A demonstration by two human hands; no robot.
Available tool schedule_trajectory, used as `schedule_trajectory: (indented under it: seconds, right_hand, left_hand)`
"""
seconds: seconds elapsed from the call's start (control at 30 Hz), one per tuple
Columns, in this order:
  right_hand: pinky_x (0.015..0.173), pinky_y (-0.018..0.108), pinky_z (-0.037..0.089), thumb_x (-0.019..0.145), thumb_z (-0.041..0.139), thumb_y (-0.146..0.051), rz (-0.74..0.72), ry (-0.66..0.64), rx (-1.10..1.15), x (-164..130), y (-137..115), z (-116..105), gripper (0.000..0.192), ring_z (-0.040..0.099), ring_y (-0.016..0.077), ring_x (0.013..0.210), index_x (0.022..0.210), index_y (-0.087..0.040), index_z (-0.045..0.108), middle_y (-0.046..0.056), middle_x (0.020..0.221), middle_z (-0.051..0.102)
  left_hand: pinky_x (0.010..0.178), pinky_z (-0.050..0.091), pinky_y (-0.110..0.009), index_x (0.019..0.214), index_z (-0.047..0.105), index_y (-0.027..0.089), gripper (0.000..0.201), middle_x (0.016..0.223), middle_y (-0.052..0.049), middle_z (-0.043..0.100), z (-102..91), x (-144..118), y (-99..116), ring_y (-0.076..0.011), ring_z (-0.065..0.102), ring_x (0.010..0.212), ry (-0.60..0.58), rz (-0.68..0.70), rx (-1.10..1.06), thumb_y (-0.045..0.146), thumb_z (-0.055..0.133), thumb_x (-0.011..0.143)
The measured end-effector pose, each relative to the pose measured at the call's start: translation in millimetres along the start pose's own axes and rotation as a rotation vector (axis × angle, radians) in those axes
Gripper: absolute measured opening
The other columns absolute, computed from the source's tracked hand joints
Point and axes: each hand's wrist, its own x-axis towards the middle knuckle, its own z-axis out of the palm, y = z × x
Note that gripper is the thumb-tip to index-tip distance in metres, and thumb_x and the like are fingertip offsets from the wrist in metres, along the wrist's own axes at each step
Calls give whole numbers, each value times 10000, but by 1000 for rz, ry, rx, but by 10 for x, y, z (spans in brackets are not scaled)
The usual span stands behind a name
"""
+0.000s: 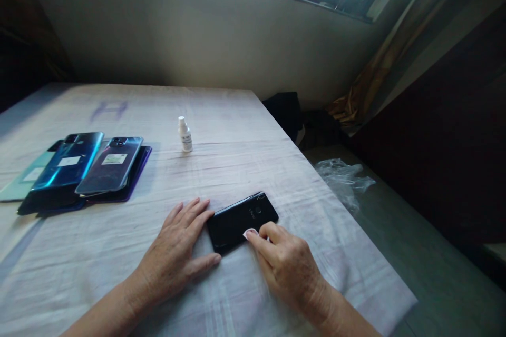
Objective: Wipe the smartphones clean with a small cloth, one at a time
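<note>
A black phone (pixel 241 219) lies back side up on the white tablecloth (pixel 221 168). My left hand (pixel 177 250) rests flat on the cloth, its fingertips against the phone's left edge. My right hand (pixel 286 263) presses a small white pad (pixel 250 233) onto the phone's near edge, pinched under the fingertips. A small white bottle (pixel 184 135) stands upright farther back on the table.
Several phones or back covers (pixel 85 168), blue, teal and purple, are stacked at the left. The table's right edge drops to a floor with a crumpled clear plastic bag (pixel 343 179). A dark bundle (pixel 284 110) and curtain lie beyond.
</note>
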Motion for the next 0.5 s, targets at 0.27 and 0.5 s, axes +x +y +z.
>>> schedule_trajectory:
  seconds: [0.27,0.5]
  right_hand:
    - [583,253,478,934,474,-84,-18,33,-24,50,-60,42,311,624,169,677,1118,-150,716,59,823,654]
    - [609,249,479,884,491,-44,64,39,-66,84,114,21,376,648,167,718,1149,-173,725,53,851,667]
  left_hand:
    - [1169,313,-587,1416,505,207,714,1541,-153,468,17,-1,-9,-359,414,1431,4,-1,-14,541,721,823]
    - [1160,334,-587,1411,504,202,697,1539,-155,470,-2,0,8,-358,424,1426,2,13,4,526,716,832]
